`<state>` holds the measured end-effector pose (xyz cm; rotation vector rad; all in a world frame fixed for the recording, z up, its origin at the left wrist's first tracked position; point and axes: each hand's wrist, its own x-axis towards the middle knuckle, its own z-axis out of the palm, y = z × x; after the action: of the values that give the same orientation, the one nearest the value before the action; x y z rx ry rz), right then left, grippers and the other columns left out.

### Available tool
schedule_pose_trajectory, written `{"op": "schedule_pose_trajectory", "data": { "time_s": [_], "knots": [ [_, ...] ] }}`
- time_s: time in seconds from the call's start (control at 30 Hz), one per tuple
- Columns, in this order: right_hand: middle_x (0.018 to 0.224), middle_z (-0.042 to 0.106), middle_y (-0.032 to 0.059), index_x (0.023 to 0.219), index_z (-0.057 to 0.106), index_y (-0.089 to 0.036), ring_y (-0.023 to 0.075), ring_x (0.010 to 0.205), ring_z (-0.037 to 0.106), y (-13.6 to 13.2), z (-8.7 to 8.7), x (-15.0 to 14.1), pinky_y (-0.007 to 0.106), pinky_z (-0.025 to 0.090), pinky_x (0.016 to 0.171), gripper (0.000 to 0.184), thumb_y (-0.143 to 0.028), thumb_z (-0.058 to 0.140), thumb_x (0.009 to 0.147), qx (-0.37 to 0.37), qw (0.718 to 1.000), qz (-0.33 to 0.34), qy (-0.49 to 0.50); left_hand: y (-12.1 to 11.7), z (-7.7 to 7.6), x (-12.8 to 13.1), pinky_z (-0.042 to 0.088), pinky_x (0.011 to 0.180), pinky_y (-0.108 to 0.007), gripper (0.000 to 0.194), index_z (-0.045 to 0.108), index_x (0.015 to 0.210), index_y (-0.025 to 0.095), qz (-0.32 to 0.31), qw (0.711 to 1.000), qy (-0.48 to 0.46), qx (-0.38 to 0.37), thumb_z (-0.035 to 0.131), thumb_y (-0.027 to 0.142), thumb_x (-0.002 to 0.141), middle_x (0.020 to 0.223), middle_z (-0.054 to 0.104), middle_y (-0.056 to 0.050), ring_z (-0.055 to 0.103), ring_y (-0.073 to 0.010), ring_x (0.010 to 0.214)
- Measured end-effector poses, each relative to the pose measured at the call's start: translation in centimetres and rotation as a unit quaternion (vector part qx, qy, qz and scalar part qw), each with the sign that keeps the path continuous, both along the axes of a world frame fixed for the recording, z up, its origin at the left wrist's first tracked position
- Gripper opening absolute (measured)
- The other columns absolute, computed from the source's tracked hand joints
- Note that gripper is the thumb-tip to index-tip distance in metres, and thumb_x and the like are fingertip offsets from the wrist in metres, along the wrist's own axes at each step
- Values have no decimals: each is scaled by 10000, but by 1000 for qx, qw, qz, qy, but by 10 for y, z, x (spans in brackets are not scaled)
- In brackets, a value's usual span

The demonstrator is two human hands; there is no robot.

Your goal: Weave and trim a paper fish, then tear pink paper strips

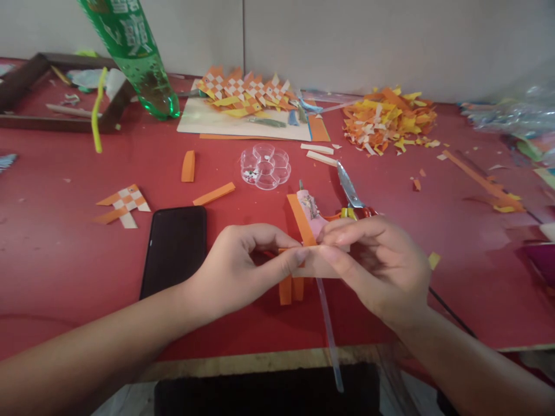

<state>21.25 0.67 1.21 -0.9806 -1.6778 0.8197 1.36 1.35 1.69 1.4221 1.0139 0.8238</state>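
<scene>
Both my hands meet over the red table [65, 271] near its front edge. My left hand [243, 266] pinches orange paper strips [290, 289] between thumb and fingers. My right hand [377, 266] pinches the same bundle from the other side; one orange strip [300, 218] sticks up and away from it. A clear plastic strip [328, 329] hangs down from the bundle past the table edge. Scissors [350, 193] lie just behind my right hand.
A black phone [174, 248] lies left of my hands. A woven orange-and-white paper fish [124, 205] is further left. Behind are a clear flower-shaped box [265, 166], loose orange strips [188, 166], woven fish on a card [247, 95], a scrap pile [388, 118], a green bottle [139, 55] and a wooden frame [26, 86].
</scene>
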Motion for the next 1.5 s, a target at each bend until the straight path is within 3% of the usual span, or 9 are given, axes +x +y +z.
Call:
{"op": "schedule_pose_trajectory", "data": {
  "time_s": [0.3, 0.9, 1.13, 1.3, 1.5],
  "knots": [
    [787, 655, 2, 903, 616, -235, 149, 756, 661, 0, 1, 0, 293, 575, 658, 196, -55, 632, 828, 3, 1000, 19, 10, 0, 3, -1, 510, 574, -172, 155, 712, 766, 147, -8, 999, 12, 44, 643, 230, 877, 713, 744, -12, 661, -105, 631],
    [816, 656, 1, 915, 617, -235, 146, 782, 664, 0, -1, 2, 287, 573, 681, 194, -60, 632, 832, 6, 1000, 9, -5, 1, 0, -1, 498, 591, -180, 201, 709, 786, 147, -6, 999, 13, 33, 611, 276, 905, 726, 729, -11, 638, -106, 646],
    [838, 661, 10, 900, 614, -228, 138, 758, 669, 0, -3, 2, 261, 571, 657, 167, -77, 643, 834, -2, 1000, -27, -1, 0, 1, -3, 433, 506, -217, 429, 676, 675, 161, 7, 999, 42, 15, 484, 410, 968, 611, 648, -1, 567, -116, 560],
    [837, 662, 12, 915, 608, -234, 140, 743, 676, 0, -3, 2, 264, 586, 649, 155, -99, 642, 847, -6, 1000, -20, -9, 0, 1, -2, 480, 583, -218, 236, 738, 840, 152, -37, 999, 15, -17, 648, 367, 874, 766, 729, -38, 619, -137, 672],
    [823, 690, -6, 1054, 567, -284, 132, 638, 672, -3, 0, 0, 222, 569, 518, 310, -147, 704, 812, -81, 996, 5, 29, 3, 0, -2, 381, 482, -169, 246, 688, 723, 128, -22, 998, -6, -65, 665, 330, 862, 612, 636, 7, 504, -69, 536]
  ]
}}
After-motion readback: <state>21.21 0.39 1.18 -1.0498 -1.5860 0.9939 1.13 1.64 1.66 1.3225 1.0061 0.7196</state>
